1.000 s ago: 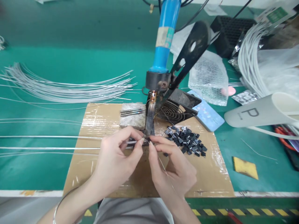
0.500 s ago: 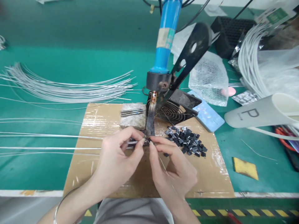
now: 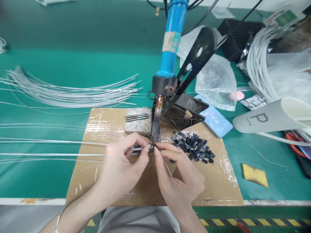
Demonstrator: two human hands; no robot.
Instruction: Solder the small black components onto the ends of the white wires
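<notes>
Beneath a blue-handled soldering iron, held tip-down in a black bracket, my two hands meet at the fingertips. My left hand is closed in a pinch on a thin grey cable, just left of the iron's tip. My right hand pinches a fine solder wire that trails down across the palm. A small dark piece sits between the fingertips at the tip, mostly hidden. Right of the hands lies a pile of small black connectors.
Cardboard covers the work spot. Behind the hands are a pale block with metal pins and a black fan. Bundled white cables lie left. A blue box, white cup and yellow sponge stand right.
The hands stay almost in place at the iron's tip, with only a slight shift of the right fingers. The whole view has moved a little.
</notes>
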